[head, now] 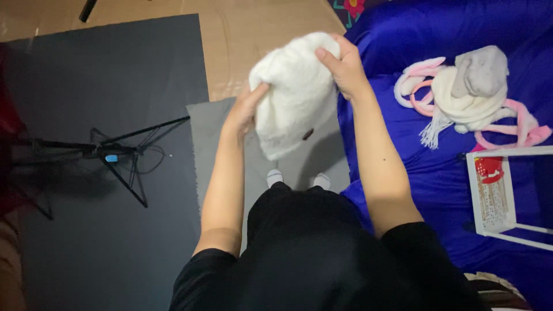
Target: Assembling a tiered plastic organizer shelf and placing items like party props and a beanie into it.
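Both hands, left hand (245, 112) and right hand (344, 69), have a closed grip on the fluffy white knit hat (294, 95), one on each side, so it hangs open above the grey mat (210, 132).

Knit hat (294, 95): white, fluffy plush cloth, matt. Bedspread (426, 155): blue cloth, slight sheen. Scarf (469, 101): cream knit, fringed. Floor mat (103, 103): dark grey, matt, smooth. Tripod (115, 152): black metal, thin legs.
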